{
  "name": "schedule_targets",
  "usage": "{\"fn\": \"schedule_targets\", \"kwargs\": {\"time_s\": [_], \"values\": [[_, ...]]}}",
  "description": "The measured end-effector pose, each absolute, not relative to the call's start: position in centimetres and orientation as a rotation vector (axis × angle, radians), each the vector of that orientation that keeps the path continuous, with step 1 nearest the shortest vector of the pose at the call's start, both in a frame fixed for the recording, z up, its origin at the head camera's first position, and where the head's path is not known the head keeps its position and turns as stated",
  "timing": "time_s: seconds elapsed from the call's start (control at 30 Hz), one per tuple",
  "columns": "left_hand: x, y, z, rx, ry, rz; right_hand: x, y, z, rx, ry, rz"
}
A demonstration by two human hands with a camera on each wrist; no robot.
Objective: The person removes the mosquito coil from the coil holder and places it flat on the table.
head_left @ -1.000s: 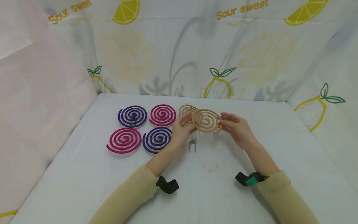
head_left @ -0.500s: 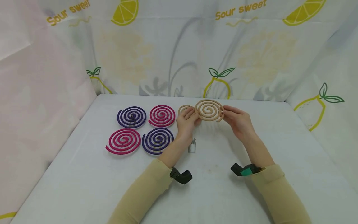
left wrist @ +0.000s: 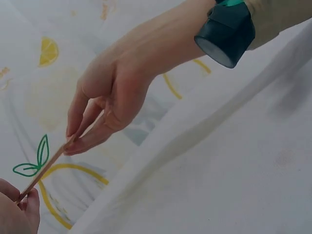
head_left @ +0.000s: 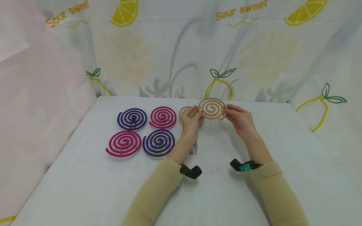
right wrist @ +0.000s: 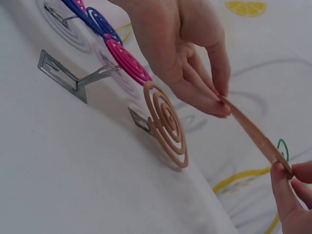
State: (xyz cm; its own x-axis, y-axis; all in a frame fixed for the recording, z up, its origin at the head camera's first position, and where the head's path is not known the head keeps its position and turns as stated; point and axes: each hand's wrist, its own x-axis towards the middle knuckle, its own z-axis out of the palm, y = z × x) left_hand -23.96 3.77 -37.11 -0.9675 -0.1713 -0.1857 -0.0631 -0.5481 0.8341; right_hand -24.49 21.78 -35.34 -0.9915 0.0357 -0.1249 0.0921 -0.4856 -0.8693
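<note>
While both hands share the load, the held tan coil (head_left: 212, 109) is up off the white table (head_left: 215, 194), over its far part. Left hand (head_left: 191, 121): thumb and fingers pinched on the coil's left rim. Right hand (head_left: 241, 122): fingertips pinched on the opposite rim, beside the loose outer end. Both wrist views show the coil nearly edge-on, thin and flat, no visible sag.

Nearby: second tan coil (right wrist: 169, 121) sits on its own small metal support, partly hidden behind the left hand in the head view. Bare metal stand (head_left: 193, 149), slender prong, carries nothing; left forearm covers part of it. Two pink and two purple coils lie farther left.

Handling estimate: light, stiff, probably brittle, since the narrow spiral arm has open gaps between turns. Dry, matte surface; slipping seems unlikely. Best hold: light pinch on the outer turn at two opposite points, as now, kept level with one another. Twisting, or lifting by the loose end alone, might snap it.
</note>
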Motion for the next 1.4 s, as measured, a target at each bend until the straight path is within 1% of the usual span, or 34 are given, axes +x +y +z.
{"fn": "schedule_targets", "kwargs": {"time_s": [0.33,0.67,0.97,1.17,1.4], "values": [[-25.5,5.3,-37.3,0.399,-1.302,-2.707,-25.8,22.2,-35.3,0.293,1.476,-2.739],[-26.7,7.1,-37.7,0.447,-1.211,-2.594,-27.1,23.0,-35.8,0.398,1.480,-2.722],[-27.0,8.2,-39.5,0.452,-1.311,-2.551,-27.6,23.4,-36.5,0.443,1.532,-2.738],[-26.9,8.6,-39.6,0.451,-1.439,-2.458,-27.8,23.6,-36.8,0.504,1.584,-2.737],[-26.9,8.9,-39.4,0.454,-1.559,-2.355,-28.0,23.7,-37.3,0.484,1.638,-2.710]]}}
